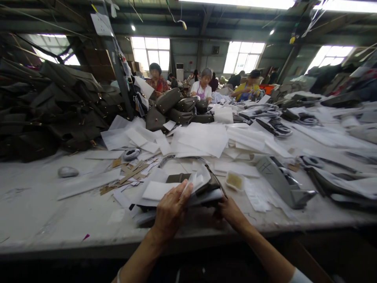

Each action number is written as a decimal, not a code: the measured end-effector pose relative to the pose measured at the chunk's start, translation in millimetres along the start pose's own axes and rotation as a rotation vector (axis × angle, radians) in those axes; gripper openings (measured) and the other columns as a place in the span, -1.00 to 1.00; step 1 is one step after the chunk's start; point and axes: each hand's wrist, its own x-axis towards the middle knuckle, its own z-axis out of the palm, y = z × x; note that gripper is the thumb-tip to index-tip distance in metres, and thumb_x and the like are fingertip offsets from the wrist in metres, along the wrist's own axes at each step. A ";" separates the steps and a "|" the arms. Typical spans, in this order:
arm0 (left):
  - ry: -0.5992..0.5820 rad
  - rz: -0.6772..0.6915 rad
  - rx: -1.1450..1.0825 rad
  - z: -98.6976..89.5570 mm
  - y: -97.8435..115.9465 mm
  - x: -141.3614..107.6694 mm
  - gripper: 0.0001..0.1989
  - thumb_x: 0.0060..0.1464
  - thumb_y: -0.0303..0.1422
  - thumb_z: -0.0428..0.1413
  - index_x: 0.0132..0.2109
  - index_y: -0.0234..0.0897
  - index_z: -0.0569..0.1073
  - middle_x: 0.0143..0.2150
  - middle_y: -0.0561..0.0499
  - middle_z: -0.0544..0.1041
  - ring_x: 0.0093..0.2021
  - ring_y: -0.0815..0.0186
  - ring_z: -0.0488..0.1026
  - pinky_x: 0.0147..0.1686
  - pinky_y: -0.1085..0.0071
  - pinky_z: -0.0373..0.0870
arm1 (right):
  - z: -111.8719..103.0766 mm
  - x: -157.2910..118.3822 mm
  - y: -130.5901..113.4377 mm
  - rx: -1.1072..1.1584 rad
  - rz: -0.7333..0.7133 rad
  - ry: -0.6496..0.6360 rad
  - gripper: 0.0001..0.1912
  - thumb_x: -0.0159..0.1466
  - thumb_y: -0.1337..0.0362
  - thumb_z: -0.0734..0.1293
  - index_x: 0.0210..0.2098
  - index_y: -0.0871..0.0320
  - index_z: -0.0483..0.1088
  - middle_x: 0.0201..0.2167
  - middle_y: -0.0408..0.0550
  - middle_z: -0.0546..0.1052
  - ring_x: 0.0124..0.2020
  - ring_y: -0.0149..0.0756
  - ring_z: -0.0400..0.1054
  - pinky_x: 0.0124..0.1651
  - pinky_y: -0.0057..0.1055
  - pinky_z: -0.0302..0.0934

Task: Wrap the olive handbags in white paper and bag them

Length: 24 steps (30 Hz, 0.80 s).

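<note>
A dark grey-brown handbag (178,178) lies on the table in front of me, partly covered by white foam sheet (159,191). Its thin dark strap (216,177) arches over the right side. My left hand (172,208) is over the near side of the bag, thumb and fingers together at the foam sheet, which bunches up beyond the fingertips. At the bag's right end, my right hand (231,212) has its fingers curled round the edge near the strap's lower end. Some of those fingertips are in shadow under the bag.
Cardboard strips (132,173) and a coiled wrapped strap (130,154) lie left. A small tub (235,181) and a grey tape dispenser (282,182) stand right. Foam sheets (203,137) and stacked bags (171,106) lie beyond; dark bags (59,106) pile up left. Several people work opposite.
</note>
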 end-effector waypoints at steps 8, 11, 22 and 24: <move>-0.030 -0.040 -0.022 8.7 -3.5 11.7 -0.18 -0.12 -0.67 -0.01 0.34 -0.23 0.15 0.21 -0.07 0.45 0.11 0.20 0.45 0.12 0.27 0.39 | 4.9 -9.9 10.9 0.084 0.101 0.016 -0.72 0.08 0.12 0.43 -0.42 0.23 0.42 -0.49 -0.05 0.57 -0.70 -0.48 0.34 -0.72 -0.58 0.16; -0.042 -0.025 -0.025 9.5 -2.6 12.1 -0.16 -0.14 -0.67 -0.02 0.34 -0.22 0.14 0.21 -0.06 0.44 0.11 0.19 0.45 0.10 0.26 0.41 | 11.1 -18.5 15.7 0.085 0.066 0.006 -0.64 0.04 0.04 0.45 -0.44 0.23 0.41 -0.50 -0.06 0.56 -0.71 -0.49 0.32 -0.73 -0.58 0.14; -0.064 0.040 0.030 19.5 5.5 2.3 -0.27 -0.04 -0.68 -0.06 0.31 -0.24 0.22 0.22 -0.03 0.44 0.14 0.20 0.41 0.15 0.26 0.33 | 30.3 -51.3 39.7 0.243 0.095 -0.004 -0.42 -0.07 -0.20 0.46 -0.48 0.22 0.34 -0.53 -0.05 0.55 -0.74 -0.50 0.27 -0.75 -0.60 -0.02; -0.071 0.051 0.034 20.6 5.8 2.1 -0.30 0.01 -0.67 -0.06 0.31 -0.25 0.22 0.22 -0.03 0.44 0.15 0.19 0.40 0.14 0.24 0.34 | 33.5 -56.0 44.0 0.249 0.097 0.011 -0.42 -0.05 -0.21 0.45 -0.48 0.22 0.34 -0.55 -0.06 0.55 -0.75 -0.51 0.26 -0.75 -0.61 -0.04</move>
